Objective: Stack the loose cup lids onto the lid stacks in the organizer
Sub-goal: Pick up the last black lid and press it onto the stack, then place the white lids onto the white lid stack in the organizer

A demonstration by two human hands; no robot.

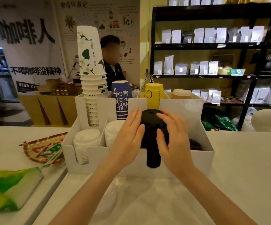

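- The white worktop [245,168] fills the lower half of the view and carries everything else.
- A white organizer [201,153] stands in the middle of the worktop, with a back row of cup slots and a front row of lid compartments.
- In the back row, at 11 o'clock from the hands, a tall stack of white cups with green leaves [91,65] rises upside down; beside it stand a blue cup stack [121,98], a yellow cup stack [153,95] and a brown cup stack [181,93].
- In the front row stands the black lid stack [153,153], seen also through the slot in the front wall.
- The left hand [129,135] lies flat against the left side of the black lid stack, fingers straight and open.
- The right hand [172,135] rests on the right side, its fingers bent over the top black lid [151,117]; both hands press on the stack from two sides.
- At 9 o'clock from the hands are two white lid stacks [87,138], each in its own compartment.
- At 3 o'clock, in the last compartment, a low dark lid stack [195,144] shows only partly.
- Left of the organizer lies a woven basket [32,148] with green packets, and nearer the camera a green package [6,189].
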